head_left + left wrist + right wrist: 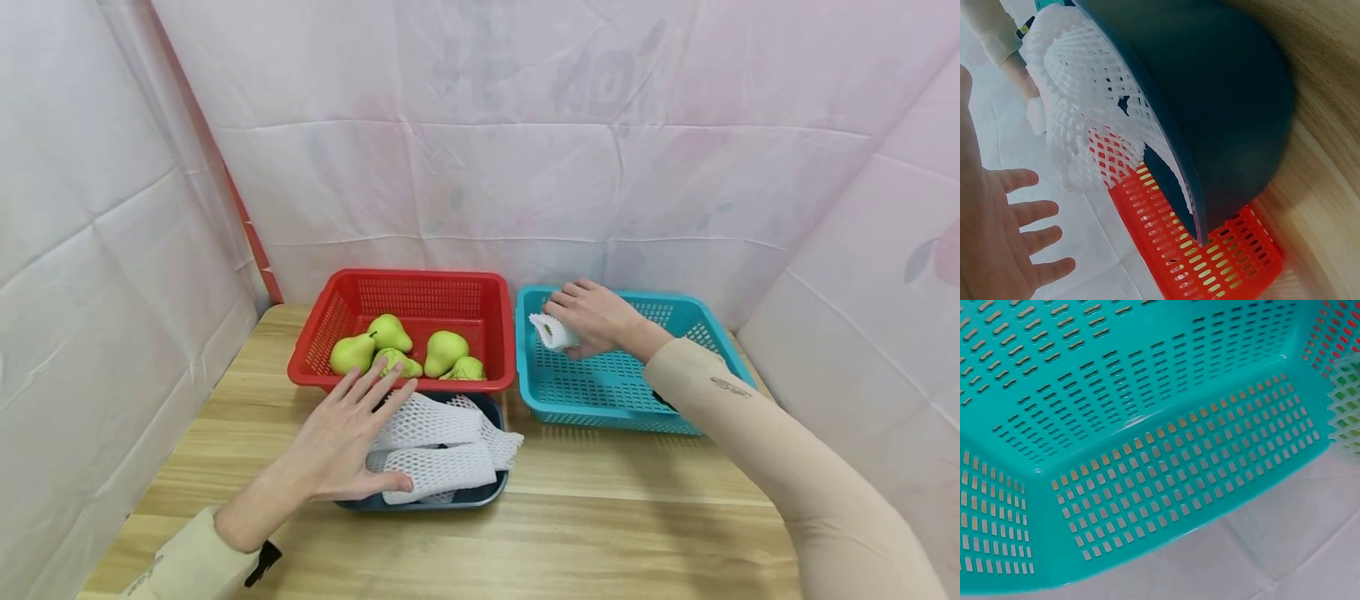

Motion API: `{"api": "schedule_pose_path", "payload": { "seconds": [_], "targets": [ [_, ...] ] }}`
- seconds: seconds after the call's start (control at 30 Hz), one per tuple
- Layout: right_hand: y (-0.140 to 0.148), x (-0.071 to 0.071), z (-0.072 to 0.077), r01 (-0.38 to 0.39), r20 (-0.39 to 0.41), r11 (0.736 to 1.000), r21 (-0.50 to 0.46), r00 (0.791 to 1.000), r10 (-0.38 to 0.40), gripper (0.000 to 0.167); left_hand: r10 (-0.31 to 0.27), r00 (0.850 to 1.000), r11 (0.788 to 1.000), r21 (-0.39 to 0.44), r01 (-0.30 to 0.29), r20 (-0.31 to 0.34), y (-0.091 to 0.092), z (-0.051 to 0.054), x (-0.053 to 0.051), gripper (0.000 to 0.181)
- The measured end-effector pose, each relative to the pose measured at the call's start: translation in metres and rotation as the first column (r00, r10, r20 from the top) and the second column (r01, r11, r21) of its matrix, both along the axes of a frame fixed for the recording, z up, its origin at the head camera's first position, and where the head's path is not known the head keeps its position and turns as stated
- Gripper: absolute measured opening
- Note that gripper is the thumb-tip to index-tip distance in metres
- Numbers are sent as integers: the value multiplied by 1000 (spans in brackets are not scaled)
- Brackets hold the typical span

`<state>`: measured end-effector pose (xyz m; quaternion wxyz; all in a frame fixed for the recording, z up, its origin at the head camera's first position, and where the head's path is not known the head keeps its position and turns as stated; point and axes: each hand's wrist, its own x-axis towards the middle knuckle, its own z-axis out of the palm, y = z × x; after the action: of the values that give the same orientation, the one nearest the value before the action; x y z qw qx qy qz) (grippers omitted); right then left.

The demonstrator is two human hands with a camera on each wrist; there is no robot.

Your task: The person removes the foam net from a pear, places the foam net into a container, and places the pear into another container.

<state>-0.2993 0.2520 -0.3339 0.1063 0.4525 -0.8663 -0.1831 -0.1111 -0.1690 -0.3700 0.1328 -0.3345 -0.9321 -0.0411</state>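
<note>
My right hand (590, 318) grips a pear in a white foam net sleeve (552, 332) over the left part of the teal basket (630, 417). At the right edge of the right wrist view, green shows through the mesh of this sleeved pear (1346, 419). My left hand (341, 442) hovers with spread fingers above the left side of a dark blue tub (480, 498). Several white foam net sleeves (442, 471) lie piled in that tub. In the left wrist view, the left hand (997, 231) holds nothing, and its fingers are apart from the sleeves (1085, 81).
Behind the tub stands a red basket (420, 279) with several green pears (446, 353) in it. The teal basket is beside it on the right. All stand on a wooden table (570, 533), with white cloth walls (525, 183) at the back and sides.
</note>
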Motion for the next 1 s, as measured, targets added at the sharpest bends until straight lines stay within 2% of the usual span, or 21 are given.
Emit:
{"api": "schedule_pose_path", "payload": {
  "seconds": [0.27, 0.43, 0.63, 0.8, 1.0],
  "targets": [
    [2, 20, 12, 16, -23, 999, -43, 1000, -17, 78, 2, 1000, 1000, -2, -2, -2, 0, -1, 3, 114],
    [8, 32, 15, 39, -10, 991, -125, 999, -40, 82, -4, 1000, 1000, -6, 4, -12, 0, -2, 4, 115],
    [13, 48, 22, 46, 10, 968, -245, 999, -45, 79, -12, 1000, 1000, -5, 12, -26, -1, -2, 4, 115],
    [14, 63, 25, 4, -8, 953, -302, 1000, -6, 75, -7, 1000, 1000, -5, 7, -17, 0, -1, 5, 114],
    [14, 80, 26, -69, -75, 942, -329, 996, 47, 76, -8, 1000, 1000, -8, 8, -20, 0, 0, 5, 114]
  ]
}}
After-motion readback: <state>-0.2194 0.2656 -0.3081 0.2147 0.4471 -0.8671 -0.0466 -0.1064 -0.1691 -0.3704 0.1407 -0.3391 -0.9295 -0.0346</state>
